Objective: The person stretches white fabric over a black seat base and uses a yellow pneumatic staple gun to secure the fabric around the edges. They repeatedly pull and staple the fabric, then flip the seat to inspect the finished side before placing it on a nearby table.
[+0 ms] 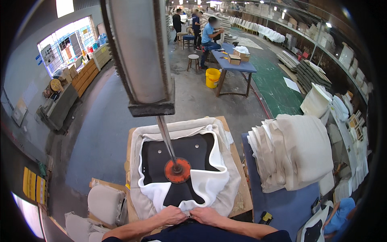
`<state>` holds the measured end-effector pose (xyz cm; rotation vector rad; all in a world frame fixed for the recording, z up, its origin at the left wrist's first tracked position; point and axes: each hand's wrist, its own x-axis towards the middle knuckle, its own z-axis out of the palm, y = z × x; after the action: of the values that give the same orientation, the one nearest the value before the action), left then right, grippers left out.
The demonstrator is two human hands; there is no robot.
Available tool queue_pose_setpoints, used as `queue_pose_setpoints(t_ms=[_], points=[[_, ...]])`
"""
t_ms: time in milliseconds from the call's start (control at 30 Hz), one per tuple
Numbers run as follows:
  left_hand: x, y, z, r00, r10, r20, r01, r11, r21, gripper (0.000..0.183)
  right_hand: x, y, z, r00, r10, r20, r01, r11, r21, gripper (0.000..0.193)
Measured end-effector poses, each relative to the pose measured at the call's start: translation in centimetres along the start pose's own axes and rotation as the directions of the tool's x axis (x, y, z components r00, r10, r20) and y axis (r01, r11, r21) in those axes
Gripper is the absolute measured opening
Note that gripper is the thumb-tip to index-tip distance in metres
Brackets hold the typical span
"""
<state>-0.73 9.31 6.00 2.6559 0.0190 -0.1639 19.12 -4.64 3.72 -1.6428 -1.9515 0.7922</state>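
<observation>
Looming nearest, a thick grey metal column with dark, ridged edges drops through the view, ending in a squared block. Below it a slim, shiny rod runs down to a round red disc, its paint scuffed, which rests on a dark, flat panel with two small round holes toward its far side. From where I stand, what matters is this: the panel lies straight ahead of both hands, beyond the near edge of the beige cover — and that edge runs left to right across the person's front, right at the fingers. The left hand sits almost in line with the disc and is the nearer to it; the right hand is just beside, a little off to the right. Both are curled in tight, thumbs and fingers pinching the cover's near edge; whether the white padding is caught too, I cannot tell.

That padding looks smooth and springy, curling over the panel in thick, wavy flaps. The cover is duller, woven-looking, bunched in soft folds around a rounded square. Under it all lies a tan board — stiff, straight-edged, its corners poking out past the cloth.
</observation>
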Motion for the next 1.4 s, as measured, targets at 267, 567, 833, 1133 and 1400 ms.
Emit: queue_pose_setpoints(t_ms=[267, 567, 833, 1133, 1400], points=[[0.4, 0.1, 0.0, 1.000, -0.012, 0.016, 0.010, 0.997, 0.073, 0.036, 0.9, 1.5, 1.9, 1.000, 0.002, 0.024, -0.002, 1.000, -0.006, 0.017], [-0.9, 0.0, 0.7, 0.999, 0.008, -0.049, -0.011, 0.999, -0.053, 0.036, -1.0, -0.4, 0.4, 0.986, 0.150, -0.069, -0.136, 0.976, 0.170, 0.024], [-1.2, 0.5, 0.6, 0.992, 0.045, -0.120, -0.044, 0.999, 0.007, 0.033, -4.0, 2.9, -3.7, 0.984, 0.070, -0.163, -0.087, 0.991, -0.099, 0.030], [-2.4, 1.4, 1.0, 0.983, -0.125, -0.134, 0.130, 0.991, 0.032, 0.031, -4.7, 0.5, -5.3, 0.957, 0.290, 0.024, -0.289, 0.956, -0.059, 0.030], [-2.5, 1.4, 0.8, 0.988, -0.095, -0.119, 0.105, 0.991, 0.080, 0.032, -6.6, 2.9, -3.7, 0.961, 0.096, -0.260, -0.144, 0.975, -0.171, 0.046]])
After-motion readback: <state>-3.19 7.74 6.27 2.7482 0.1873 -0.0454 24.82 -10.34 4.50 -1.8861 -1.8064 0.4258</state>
